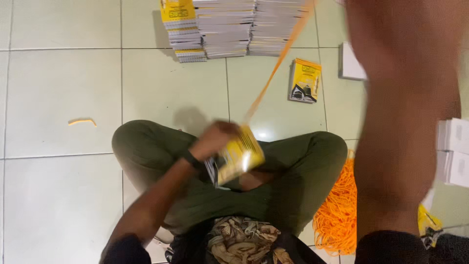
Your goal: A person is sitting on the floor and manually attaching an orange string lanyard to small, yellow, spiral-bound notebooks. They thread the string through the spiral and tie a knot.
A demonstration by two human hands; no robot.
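Head view, looking down at my crossed legs on the tiled floor (63, 83).

1. Left grip (215, 139): clenched over the top end of a small bundle of yellow booklets (240, 155). The bundle sits directly under and to the right of the knuckles, tilted, above my lap between the knees. Motion blur softens its edges.

2. Orange strap (278, 63): it runs taut from the top of the bundle, just beside the left grip, diagonally up and right to the upper edge of the picture.

3. Right grip: out of frame. Only the raised right forearm (405, 122) shows, blurred, filling the right side. I cannot tell from this view whether that grip is clenched or released.

4. Surroundings:
- Three stacks of booklets (224, 27) stand side by side on the floor at the top, well apart from the bundle.
- One single yellow booklet (305, 80) lies flat on the floor beyond my right knee.
- A heap of loose orange strapping (337, 210) lies on the floor against my right leg.
- White boxes (454, 151) sit at the right edge.
- A short orange offcut (82, 121) lies alone on the tiles at left.
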